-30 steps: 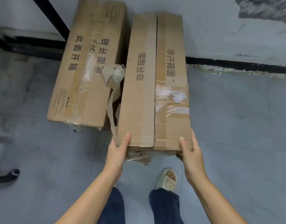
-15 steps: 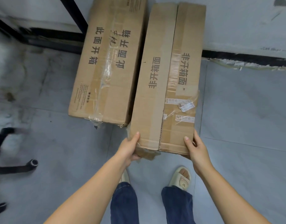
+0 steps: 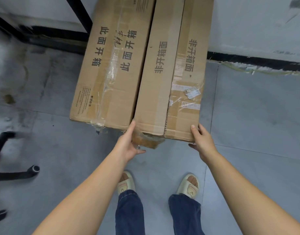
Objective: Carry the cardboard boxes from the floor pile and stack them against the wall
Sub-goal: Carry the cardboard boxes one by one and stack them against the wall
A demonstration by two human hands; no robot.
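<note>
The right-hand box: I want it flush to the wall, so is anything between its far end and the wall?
Nothing visible; the right-hand box runs up to the wall, though its far end is cropped.

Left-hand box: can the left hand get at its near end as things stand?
Probably yes. The left hand grips the right-hand box at the corner beside the left-hand box, whose near end faces open floor. It must let go first.

Landmark = right box point(image 3: 169, 78). Left box point(image 3: 111, 68) lies touching its left side, both w/ far ends toward wall point(image 3: 256, 22). Left hand point(image 3: 128, 145) at its near-left corner, right hand point(image 3: 202, 141) at near-right corner. Slippered feet point(image 3: 188, 185) on floor point(image 3: 256, 116) before it. Chair base point(image 3: 15, 173) well left.
</note>
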